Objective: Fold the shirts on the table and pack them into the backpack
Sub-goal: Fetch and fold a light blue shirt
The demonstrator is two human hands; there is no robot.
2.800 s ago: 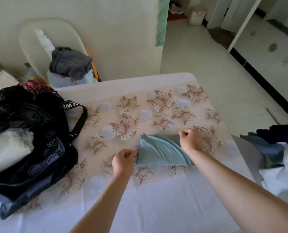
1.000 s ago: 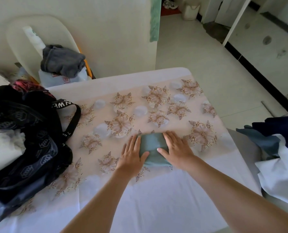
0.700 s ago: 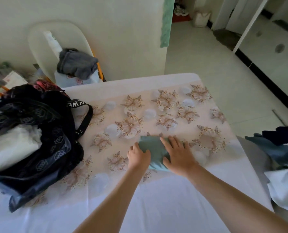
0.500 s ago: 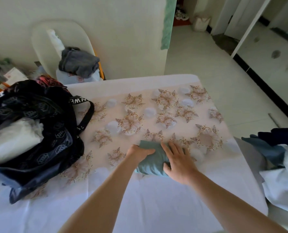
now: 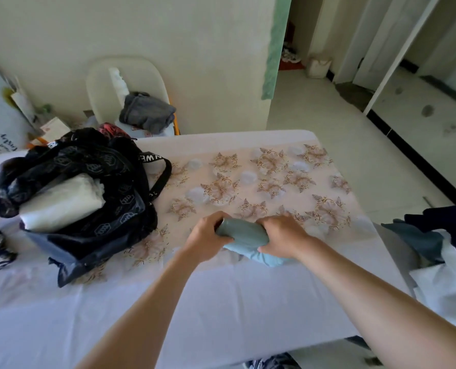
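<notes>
A folded light teal shirt [image 5: 244, 237] is held as a small bundle just above the flowered tablecloth [image 5: 272, 179], near the table's middle. My left hand [image 5: 208, 238] grips its left end with the fingers curled round it. My right hand [image 5: 282, 235] grips its right end, thumb underneath. The black backpack [image 5: 88, 193] lies open at the table's left, with a folded white garment [image 5: 62, 201] inside its mouth.
A heap of unfolded clothes, dark blue, teal and white [image 5: 439, 243], lies off the table's right edge. Behind the table stands a pale chair [image 5: 101, 83] with a grey garment [image 5: 147, 113] on it. Tiled floor opens to the far right.
The shirt went from a long flat strip to a small bundle. My hands pressed it flat, then curled round its ends and lifted it off the cloth.
</notes>
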